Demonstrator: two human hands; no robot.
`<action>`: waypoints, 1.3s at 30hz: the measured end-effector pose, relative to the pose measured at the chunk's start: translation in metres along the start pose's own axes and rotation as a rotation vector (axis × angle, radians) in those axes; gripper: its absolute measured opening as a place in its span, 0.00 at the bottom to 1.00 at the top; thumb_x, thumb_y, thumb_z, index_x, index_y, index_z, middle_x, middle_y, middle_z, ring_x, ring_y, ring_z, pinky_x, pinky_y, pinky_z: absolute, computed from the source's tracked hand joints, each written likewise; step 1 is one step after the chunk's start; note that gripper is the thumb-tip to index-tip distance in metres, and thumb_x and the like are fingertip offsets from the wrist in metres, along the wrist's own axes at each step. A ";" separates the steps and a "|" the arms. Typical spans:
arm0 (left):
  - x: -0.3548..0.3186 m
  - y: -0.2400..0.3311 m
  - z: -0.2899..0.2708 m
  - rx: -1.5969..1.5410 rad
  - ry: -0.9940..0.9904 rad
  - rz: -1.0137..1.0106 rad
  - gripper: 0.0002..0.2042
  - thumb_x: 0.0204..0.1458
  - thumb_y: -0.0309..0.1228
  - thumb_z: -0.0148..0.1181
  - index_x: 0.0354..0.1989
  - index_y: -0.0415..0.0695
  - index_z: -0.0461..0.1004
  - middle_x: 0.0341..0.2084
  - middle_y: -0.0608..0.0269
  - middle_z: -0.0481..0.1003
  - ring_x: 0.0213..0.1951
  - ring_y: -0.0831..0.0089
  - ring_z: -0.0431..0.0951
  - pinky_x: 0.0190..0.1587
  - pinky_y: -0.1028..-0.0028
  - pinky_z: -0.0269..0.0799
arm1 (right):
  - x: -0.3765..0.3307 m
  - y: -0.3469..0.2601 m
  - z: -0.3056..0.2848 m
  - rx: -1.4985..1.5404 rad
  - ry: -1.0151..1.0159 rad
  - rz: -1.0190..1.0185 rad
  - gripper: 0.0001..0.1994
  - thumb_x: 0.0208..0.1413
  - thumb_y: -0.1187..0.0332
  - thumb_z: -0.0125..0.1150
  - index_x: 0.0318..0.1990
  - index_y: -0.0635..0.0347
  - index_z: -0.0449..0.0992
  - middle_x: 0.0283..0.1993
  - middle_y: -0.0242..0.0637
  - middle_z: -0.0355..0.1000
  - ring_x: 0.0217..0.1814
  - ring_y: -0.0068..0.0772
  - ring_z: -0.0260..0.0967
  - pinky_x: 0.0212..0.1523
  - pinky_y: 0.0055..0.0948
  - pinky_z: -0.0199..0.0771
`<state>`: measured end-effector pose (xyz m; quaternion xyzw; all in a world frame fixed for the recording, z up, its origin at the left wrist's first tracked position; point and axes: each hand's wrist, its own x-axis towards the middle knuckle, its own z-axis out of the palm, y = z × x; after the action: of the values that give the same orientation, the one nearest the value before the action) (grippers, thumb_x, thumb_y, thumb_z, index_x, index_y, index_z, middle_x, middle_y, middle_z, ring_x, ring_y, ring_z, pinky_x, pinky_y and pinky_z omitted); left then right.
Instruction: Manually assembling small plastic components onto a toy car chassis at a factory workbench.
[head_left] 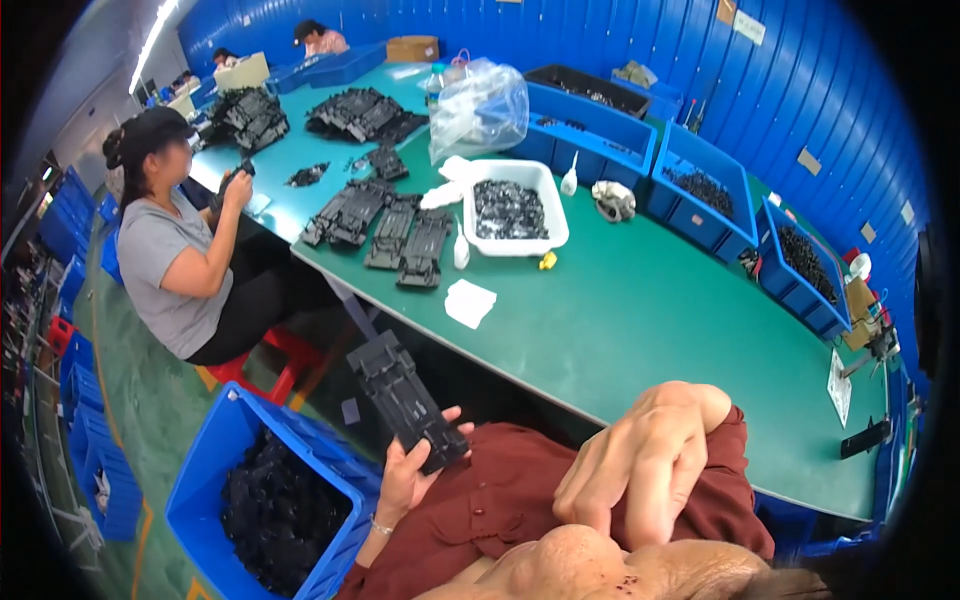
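My left hand (405, 477) grips the lower end of a long black plastic chassis (398, 385), which is tilted past the table's near edge. Its upper end points up and to the left, above a blue bin (345, 545) filled with black parts. Close in front of my chest, my right hand (640, 465) is raised with its fingers bent down and pressed together. The fingertips are hidden, so whatever they hold, if anything, does not show. Similar black chassis (410, 240) lie on the green table beside a white tub (560, 235) of small dark parts.
A co-worker in a grey shirt (185, 250) sits at the left on a red stool (290, 370), holding a black part. Blue bins (705, 225) of black parts line the back right. A white cloth (469, 303), a dropper bottle (461, 248) and chassis piles (360, 113) lie on the table.
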<state>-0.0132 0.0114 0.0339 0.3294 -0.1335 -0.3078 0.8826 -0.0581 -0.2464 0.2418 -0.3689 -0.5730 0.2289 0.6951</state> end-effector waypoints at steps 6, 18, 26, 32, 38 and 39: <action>-0.010 0.001 0.002 0.008 0.129 0.031 0.26 0.64 0.31 0.57 0.67 0.35 0.58 0.65 0.38 0.64 0.63 0.43 0.71 0.57 0.49 0.77 | -0.020 -0.016 -0.024 -0.100 0.099 -0.006 0.14 0.66 0.70 0.59 0.52 0.74 0.73 0.43 0.54 0.76 0.38 0.51 0.72 0.36 0.45 0.70; 0.005 -0.005 0.017 -0.020 0.278 0.071 0.24 0.62 0.30 0.59 0.64 0.34 0.62 0.61 0.41 0.68 0.61 0.51 0.72 0.59 0.41 0.73 | -0.072 -0.009 -0.056 0.148 -0.083 0.084 0.32 0.62 0.75 0.63 0.68 0.77 0.52 0.58 0.55 0.69 0.51 0.45 0.75 0.50 0.41 0.79; 0.009 -0.014 0.023 -0.019 0.352 0.160 0.24 0.63 0.34 0.58 0.64 0.37 0.62 0.59 0.46 0.69 0.60 0.55 0.72 0.63 0.33 0.64 | -0.084 -0.077 -0.144 -0.616 0.348 0.386 0.08 0.64 0.71 0.61 0.43 0.68 0.81 0.41 0.41 0.80 0.44 0.35 0.79 0.45 0.33 0.78; 0.021 -0.017 0.031 -0.043 0.347 0.188 0.27 0.64 0.41 0.59 0.64 0.35 0.61 0.57 0.45 0.70 0.60 0.56 0.71 0.62 0.35 0.66 | -0.148 -0.049 -0.297 -1.456 0.840 0.885 0.08 0.52 0.69 0.63 0.36 0.65 0.83 0.30 0.47 0.79 0.35 0.38 0.80 0.39 0.35 0.78; 0.031 -0.012 0.042 0.003 0.408 0.172 0.28 0.62 0.41 0.60 0.64 0.35 0.62 0.56 0.45 0.70 0.60 0.55 0.71 0.59 0.38 0.70 | -0.163 0.003 -0.355 -1.755 0.645 0.985 0.06 0.49 0.69 0.63 0.32 0.56 0.84 0.31 0.45 0.80 0.41 0.50 0.79 0.43 0.48 0.78; 0.033 -0.012 0.042 0.006 0.405 0.169 0.27 0.62 0.40 0.60 0.63 0.35 0.62 0.56 0.44 0.70 0.60 0.55 0.71 0.59 0.39 0.71 | -0.161 0.010 -0.361 -1.745 0.636 0.970 0.05 0.49 0.69 0.63 0.31 0.56 0.84 0.31 0.45 0.80 0.42 0.51 0.79 0.44 0.48 0.77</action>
<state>-0.0110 -0.0372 0.0586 0.3747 0.0186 -0.1598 0.9131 0.2534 -0.4506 0.1072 -0.9757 -0.1207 -0.1174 0.1398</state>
